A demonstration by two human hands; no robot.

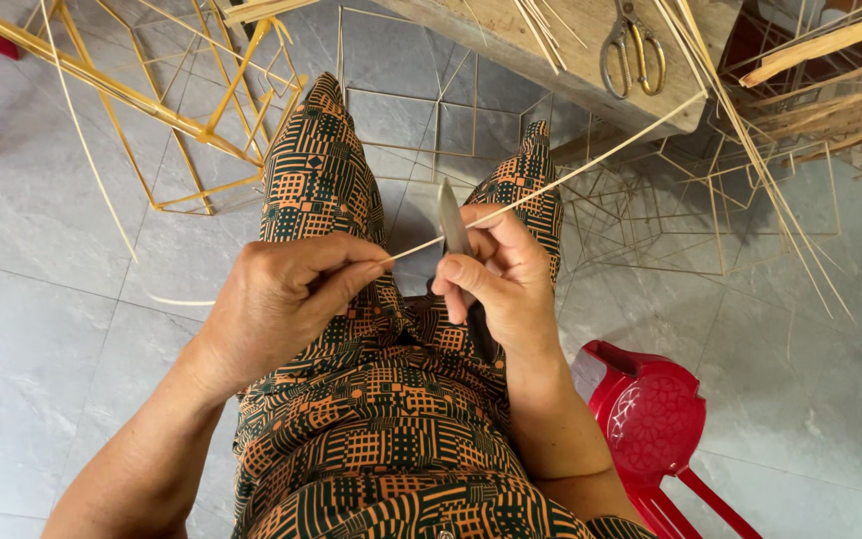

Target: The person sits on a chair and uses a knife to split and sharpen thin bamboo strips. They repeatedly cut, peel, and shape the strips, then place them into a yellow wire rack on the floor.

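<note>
Between pinched fingers (351, 268), bamboo strip (571, 175)

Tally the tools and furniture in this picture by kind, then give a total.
Knife, in the right hand: 1
Scissors, on the wooden bench: 1
Red plastic stool: 1
Wooden bench: 1
Total: 4

Bright, even daylight; soft shadow under the bamboo frames (710, 215) at upper right, faint sheen on grey floor tiles (42, 329). Centre sharp, knife blade (450, 215) slightly blurred. Wide-angle bend twd edges, esp. corners.
</note>
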